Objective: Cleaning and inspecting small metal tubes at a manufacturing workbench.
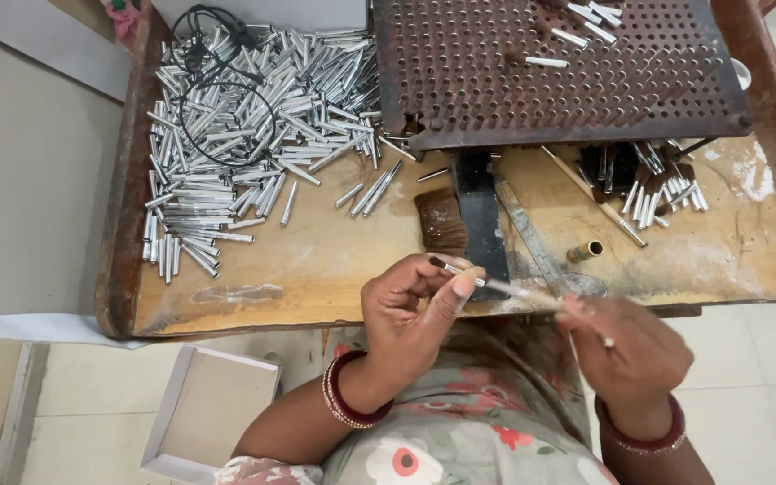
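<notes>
While the left hand (pixel 406 301) pinches a small brush (pixel 464 274) between thumb and fingers (pixel 424 269), its dark tuft points up and left and its silver ferrule runs toward the right hand (pixel 635 346). The right hand is blurred; its fingers are curled around a thin stick (pixel 532 292) that meets the brush, and a pale tip (pixel 608 342) shows at its knuckles. Both hands hang over the near edge of the counter (pixel 316 260). Just beyond the left fingers lies a wide dark brush (pixel 464 220), with a steel ruler (pixel 532 238) beside it. A brass tube (pixel 584 251) lies beyond the right fingers, and further off a small heap of ferrules (pixel 662 184). Far left of the fingers spreads a big pile of silver ferrules (pixel 244 117) under a black cord (pixel 226 108). A rusty perforated plate (pixel 559 67) lies farthest off. A white box (pixel 208 409) lies on the floor, below left.
</notes>
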